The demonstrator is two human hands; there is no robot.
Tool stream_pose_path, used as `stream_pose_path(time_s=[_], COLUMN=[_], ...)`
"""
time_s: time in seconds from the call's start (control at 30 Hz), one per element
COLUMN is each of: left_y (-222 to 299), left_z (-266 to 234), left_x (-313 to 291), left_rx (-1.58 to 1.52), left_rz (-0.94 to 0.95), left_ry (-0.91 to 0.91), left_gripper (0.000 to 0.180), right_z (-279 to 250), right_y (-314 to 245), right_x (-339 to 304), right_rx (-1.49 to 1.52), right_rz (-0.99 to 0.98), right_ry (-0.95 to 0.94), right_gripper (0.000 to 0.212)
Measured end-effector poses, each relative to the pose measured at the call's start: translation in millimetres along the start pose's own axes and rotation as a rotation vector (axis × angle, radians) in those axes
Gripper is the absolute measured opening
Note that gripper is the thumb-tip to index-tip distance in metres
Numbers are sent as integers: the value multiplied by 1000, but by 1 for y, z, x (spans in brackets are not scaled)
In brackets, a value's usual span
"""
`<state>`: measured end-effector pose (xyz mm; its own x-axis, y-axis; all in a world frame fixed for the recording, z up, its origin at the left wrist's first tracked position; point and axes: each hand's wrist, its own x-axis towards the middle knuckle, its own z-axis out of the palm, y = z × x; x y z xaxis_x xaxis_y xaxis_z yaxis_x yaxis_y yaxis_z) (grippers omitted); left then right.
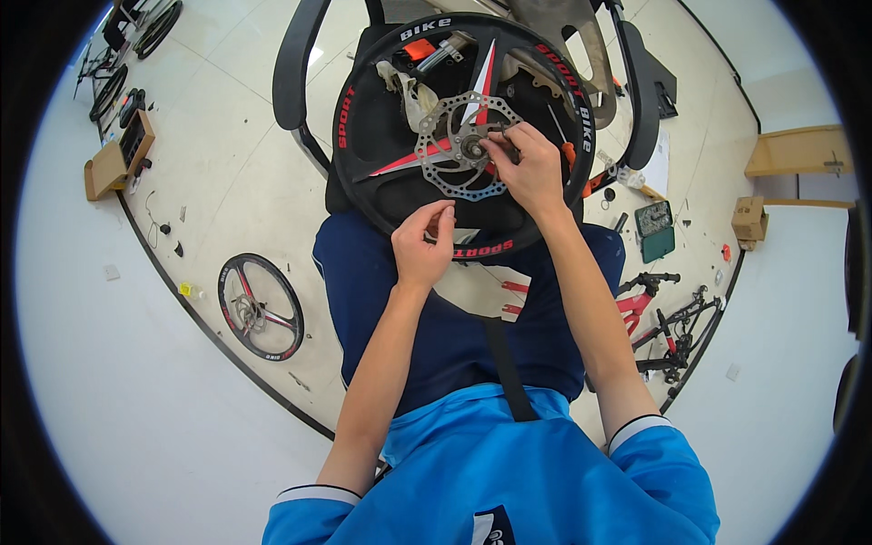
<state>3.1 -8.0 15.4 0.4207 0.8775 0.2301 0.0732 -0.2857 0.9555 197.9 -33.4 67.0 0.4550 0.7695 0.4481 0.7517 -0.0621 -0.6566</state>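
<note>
A black three-spoke bicycle wheel [347, 154] with red and white spoke accents lies flat before me, over a black chair and near my knees. A perforated silver brake disc [468, 191] is at its centre, around the hub [471, 148]. My right hand [529, 171] reaches over the disc, its thumb and fingers pinched beside the hub's axle end; what they hold is hidden. Above the near rim, my left hand [423, 247] is closed in a pinch, and anything in it is too small to make out.
Within the wheel's outline show a whitish crumpled glove or cloth [416, 102], a silver cylindrical part [445, 54] and an orange-handled screwdriver [569, 153]. Chair armrests [292, 73] flank it. Another wheel [262, 307] stands at left; a green case [656, 232] and red bike frame [634, 304] at right.
</note>
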Motion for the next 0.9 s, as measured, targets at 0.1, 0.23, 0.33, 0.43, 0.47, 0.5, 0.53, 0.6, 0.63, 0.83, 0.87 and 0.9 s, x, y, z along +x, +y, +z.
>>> stream_pose_path(time_s=[0.1, 0.23, 0.33, 0.43, 0.47, 0.5, 0.53, 0.6, 0.63, 0.83, 0.87, 0.9], left_y=[26, 49, 46, 35, 33, 32, 31, 30, 29, 24, 24, 25], left_z=[0, 10, 20, 33, 37, 40, 43, 48, 50, 53, 53, 53], left_x=[15, 62, 83, 87, 87, 86, 85, 84, 84, 86, 85, 85], left_rx=[72, 152, 216, 283, 289, 295, 301, 298, 297, 342, 342, 342], left_rz=[196, 399, 394, 426, 418, 410, 402, 377, 364, 387, 389, 391], left_ry=[25, 41, -30, -58, -42, -27, -11, 11, 23, 82, 87, 92], left_gripper=[11, 14, 17, 17, 17, 17, 17, 16, 15, 11, 12, 12], right_z=[0, -3, -5, -7, -6, -7, -9, -13, -15, -28, -32, -35], right_y=[2, 3, -1, 3, 4, 5, 6, 5, 5, 1, -1, -3], right_x=[-1, -1, -2, -3, -3, -4, -4, -2, -1, 6, 8, 11], right_rx=[-24, -34, -9, 27, 44, 47, 50, 65, 76, 363, 473, 371], right_rz=[10, -24, -25, -17, -16, -13, -11, -4, 1, 365, 462, 295], right_ry=[-13, -15, -30, -27, -23, -31, -39, -69, -91, -22, 6, 74], right_gripper=[16, 14, 14, 15, 15, 16, 16, 16, 16, 19, 21, 28])
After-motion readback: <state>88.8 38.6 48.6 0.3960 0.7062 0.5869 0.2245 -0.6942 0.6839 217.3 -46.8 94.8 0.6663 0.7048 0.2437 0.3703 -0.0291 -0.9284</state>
